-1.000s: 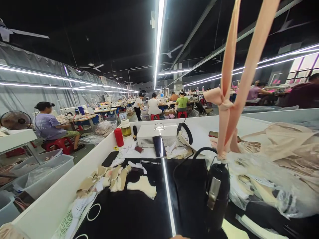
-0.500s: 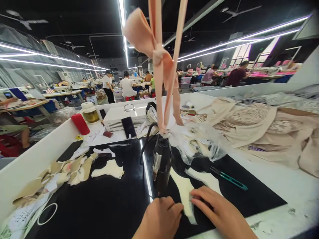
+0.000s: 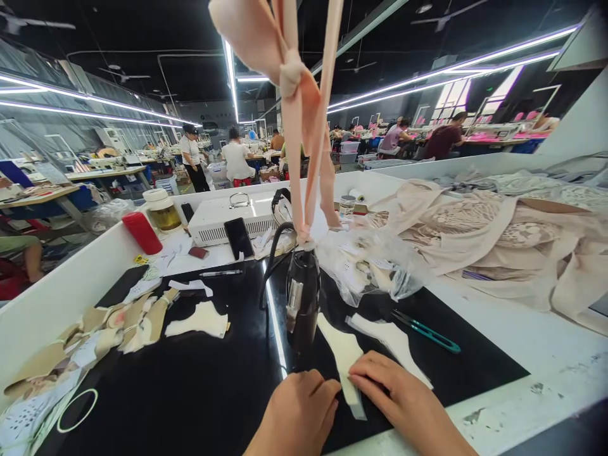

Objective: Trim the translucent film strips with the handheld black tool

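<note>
My left hand [image 3: 304, 405] is closed, with its fingers curled and pressed together just below the black tool. What it holds, if anything, is hidden. That tool [image 3: 303, 291] is a cylinder with a cord, hanging upright from knotted peach fabric strips [image 3: 294, 139]. A cream shaped fabric piece [image 3: 339, 342] lies between my hands on the glossy black board [image 3: 204, 392]. At its right edge my right hand [image 3: 399, 396] is closed, fingertips pinching the piece. A second cream piece [image 3: 392, 339] lies just beyond my right hand. Green-handled tweezers [image 3: 432, 334] rest farther right.
Beige fabric scraps [image 3: 109, 323] and a white ring [image 3: 77, 410] lie left. Another cream piece [image 3: 199, 320] sits nearby. Behind are a white box-shaped unit [image 3: 213, 221], a phone [image 3: 238, 239], a red spool [image 3: 141, 232] and a plastic bag [image 3: 370, 259]. Beige fabric [image 3: 498, 240] is heaped right.
The whole view has shifted slightly, so everything appears a little farther left and higher. Both hands keep nearly the same pose around the cream piece.
</note>
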Motion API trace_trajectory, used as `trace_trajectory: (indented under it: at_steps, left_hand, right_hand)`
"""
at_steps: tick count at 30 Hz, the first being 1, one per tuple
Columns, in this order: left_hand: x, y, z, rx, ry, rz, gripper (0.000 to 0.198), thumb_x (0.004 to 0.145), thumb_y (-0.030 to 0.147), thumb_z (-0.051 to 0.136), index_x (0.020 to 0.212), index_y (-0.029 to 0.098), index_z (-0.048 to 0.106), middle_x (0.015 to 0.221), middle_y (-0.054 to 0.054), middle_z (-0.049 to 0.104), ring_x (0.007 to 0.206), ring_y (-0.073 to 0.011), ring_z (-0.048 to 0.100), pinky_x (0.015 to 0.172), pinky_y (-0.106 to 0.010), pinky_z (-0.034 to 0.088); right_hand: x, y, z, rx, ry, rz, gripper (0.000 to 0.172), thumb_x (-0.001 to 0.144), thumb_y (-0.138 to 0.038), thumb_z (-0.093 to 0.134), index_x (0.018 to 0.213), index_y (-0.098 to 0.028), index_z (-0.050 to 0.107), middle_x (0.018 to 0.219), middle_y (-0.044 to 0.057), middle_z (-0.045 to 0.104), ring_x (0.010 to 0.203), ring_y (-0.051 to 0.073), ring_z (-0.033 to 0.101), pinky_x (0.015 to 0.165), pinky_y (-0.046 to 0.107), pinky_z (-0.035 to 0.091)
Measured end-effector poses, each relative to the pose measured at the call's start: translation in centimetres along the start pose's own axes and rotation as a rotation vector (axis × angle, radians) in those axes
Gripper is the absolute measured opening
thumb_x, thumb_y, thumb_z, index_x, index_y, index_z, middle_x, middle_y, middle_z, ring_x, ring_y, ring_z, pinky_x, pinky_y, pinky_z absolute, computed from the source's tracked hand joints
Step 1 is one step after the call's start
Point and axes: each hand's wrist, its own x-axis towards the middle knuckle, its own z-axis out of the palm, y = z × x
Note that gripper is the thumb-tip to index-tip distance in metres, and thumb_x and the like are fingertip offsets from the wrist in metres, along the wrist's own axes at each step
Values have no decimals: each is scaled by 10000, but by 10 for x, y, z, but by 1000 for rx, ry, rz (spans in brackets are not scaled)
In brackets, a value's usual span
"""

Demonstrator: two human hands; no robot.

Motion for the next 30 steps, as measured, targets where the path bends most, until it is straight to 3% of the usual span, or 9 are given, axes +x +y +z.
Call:
trace_trajectory:
  at_steps: [4, 12, 20, 26, 30]
  left_hand:
    - [2, 0, -1, 19, 15, 69, 177, 1058, 239, 481, 1168, 249, 619, 840, 4, 669, 630, -179, 629, 561, -297, 474]
    - [-1, -1, 2, 6, -18, -15, 171, 1029, 231, 524, 1179, 244, 606, 850, -7, 682, 688, -203, 674, 585, -297, 497]
    - [-2, 0, -1, 9, -58, -29, 295, 997, 207, 584, 1287, 266, 579, 911, -6, 692, 731, -212, 687, 613, -305, 518]
    - [-4, -4, 0, 13, -28, 27, 196, 1035, 235, 526, 1205, 270, 617, 885, -1, 667, 673, -189, 645, 584, -309, 500]
    - [-4, -7, 12, 88, -52, 14, 169, 972, 282, 651, 1139, 260, 651, 865, 2, 693, 649, -190, 658, 544, -315, 486]
  right_hand:
    - [2, 2, -3, 70, -11, 19, 326, 1065, -416, 427, 923, -280, 687, 960, 2, 668, 912, 192, 678, 823, 296, 474]
    - [2, 1, -4, 46, -49, 26, 349, 1054, -413, 403, 914, -268, 687, 957, 21, 669, 900, 207, 670, 772, 306, 452]
    - [1, -4, -5, 67, -64, 19, 352, 1044, -395, 412, 922, -289, 725, 963, 19, 671, 862, 190, 667, 715, 287, 440]
    - [-3, -8, -3, 13, -4, 48, 225, 1011, -385, 497, 925, -297, 685, 960, -4, 682, 833, 179, 660, 694, 269, 455]
    - [-5, 1, 6, -40, 63, -21, 60, 894, -342, 676, 942, -311, 696, 972, -8, 712, 882, 199, 697, 723, 258, 503]
